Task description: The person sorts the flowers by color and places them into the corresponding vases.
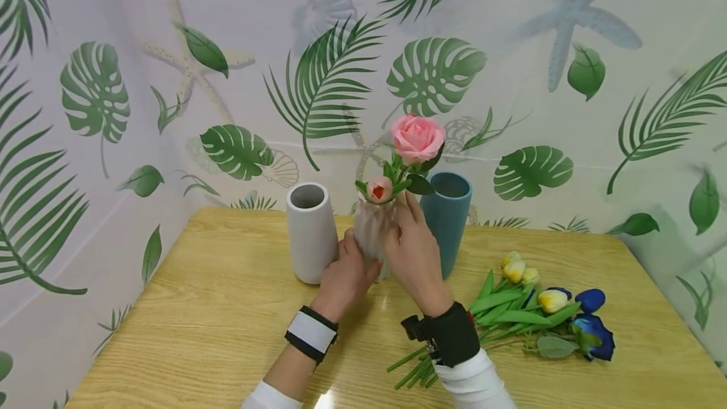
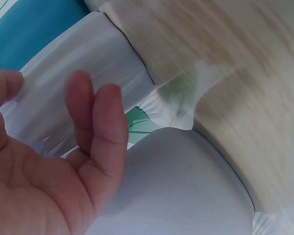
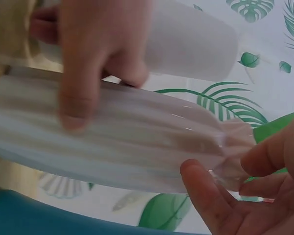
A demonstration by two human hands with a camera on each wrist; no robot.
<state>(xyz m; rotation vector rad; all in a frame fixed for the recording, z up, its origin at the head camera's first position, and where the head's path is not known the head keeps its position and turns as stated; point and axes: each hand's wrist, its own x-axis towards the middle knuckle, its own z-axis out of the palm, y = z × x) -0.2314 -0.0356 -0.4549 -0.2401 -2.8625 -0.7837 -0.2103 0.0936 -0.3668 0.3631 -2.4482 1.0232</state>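
A pale fluted vase stands upright on the table between my hands, with a pink rose and a small pink bud rising from its mouth. Low on its left side, my left hand holds it, the thumb lying across the fluted wall in the right wrist view. My right hand grips the vase at its narrow neck, just under the leaves. In the right wrist view its fingers are bent about that neck. The stems inside the vase are hidden.
A smooth white vase stands close by on the left, and a blue vase is behind my right hand. Yellow and blue artificial flowers lie on the wooden table at right, their stems partly under my right wrist. Leaf-printed cloth hangs behind.
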